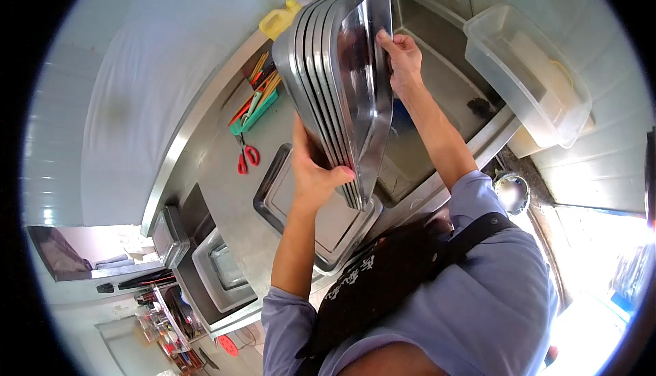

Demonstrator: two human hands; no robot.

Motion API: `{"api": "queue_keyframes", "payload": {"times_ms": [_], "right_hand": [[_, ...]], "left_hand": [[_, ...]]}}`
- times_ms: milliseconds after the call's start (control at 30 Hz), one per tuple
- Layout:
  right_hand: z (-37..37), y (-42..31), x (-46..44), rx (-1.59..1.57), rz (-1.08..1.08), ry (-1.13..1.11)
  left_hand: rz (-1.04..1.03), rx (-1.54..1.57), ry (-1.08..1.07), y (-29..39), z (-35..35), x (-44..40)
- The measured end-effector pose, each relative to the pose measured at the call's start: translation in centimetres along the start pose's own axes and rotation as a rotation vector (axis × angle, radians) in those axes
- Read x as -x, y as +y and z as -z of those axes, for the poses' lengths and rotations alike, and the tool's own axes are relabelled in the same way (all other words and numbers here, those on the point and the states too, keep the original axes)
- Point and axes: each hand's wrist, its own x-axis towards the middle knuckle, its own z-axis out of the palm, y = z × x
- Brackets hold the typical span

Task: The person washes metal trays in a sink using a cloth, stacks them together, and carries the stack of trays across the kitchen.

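A stack of several nested stainless steel trays (365, 55) is held up on its side between my two hands, above the steel counter and the edge of the sink. My left hand (316, 174) is closed around the lower left of the stack, thumb over the rims. At the upper right, my right hand (403, 58) grips the rim of the outermost tray, thumb on its inner side. Beneath the stack, another steel tray (273, 202) lies on the counter, partly covered by my left arm and the stack.
Red-handled scissors (247, 157) and a green basket (256, 112) of utensils lie on the counter (222, 185). A yellow pump bottle (279, 19) stands behind. The sink (437, 79) is at right, with a clear plastic bin (502, 41) beyond. Another basin (219, 267) sits at lower left.
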Motion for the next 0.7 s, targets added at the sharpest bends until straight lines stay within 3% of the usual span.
{"api": "queue_keyframes", "payload": {"times_ms": [700], "right_hand": [[-0.1, -0.4, 0.9, -0.15, -0.07, -0.194]], "left_hand": [[0.089, 0.018, 0.185, 0.2, 5.8, -1.9]]}}
